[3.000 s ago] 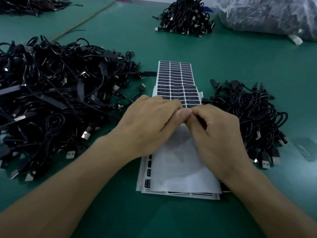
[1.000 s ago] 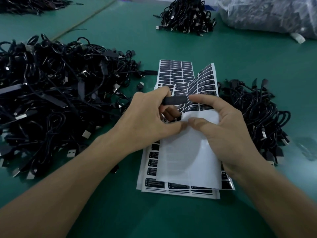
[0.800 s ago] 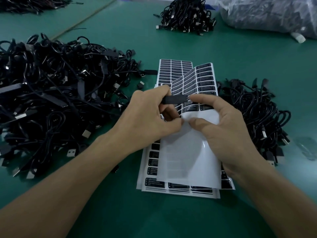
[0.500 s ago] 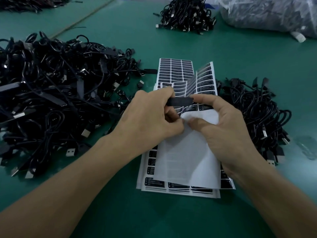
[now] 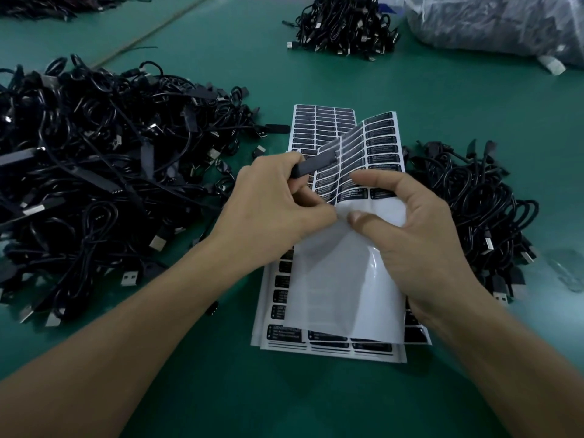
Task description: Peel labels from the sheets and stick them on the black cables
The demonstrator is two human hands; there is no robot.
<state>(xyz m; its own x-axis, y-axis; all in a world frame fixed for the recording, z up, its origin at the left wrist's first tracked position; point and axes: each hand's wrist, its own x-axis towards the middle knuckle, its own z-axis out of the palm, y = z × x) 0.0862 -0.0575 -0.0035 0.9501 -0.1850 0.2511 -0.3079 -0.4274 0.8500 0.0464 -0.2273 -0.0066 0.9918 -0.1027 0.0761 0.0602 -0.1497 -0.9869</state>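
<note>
The top label sheet [image 5: 344, 279] has lifted off the stack [image 5: 284, 336] on the surface [image 5: 221, 390] and curled. The right hand [image 5: 420, 235] pinches its bare backing; the left hand [image 5: 275, 210] grips a black cable block [image 5: 314, 165] just over the far labels. Best keep the bend sharp so one label's edge lifts cleanly.

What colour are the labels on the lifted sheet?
The labels are black with light print, on a white backing sheet; head view shows it best.

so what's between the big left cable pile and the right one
Head view: the stack of label sheets, and above it the left hand gripping a black cable piece, the right hand pinching a lifted sheet.
</note>
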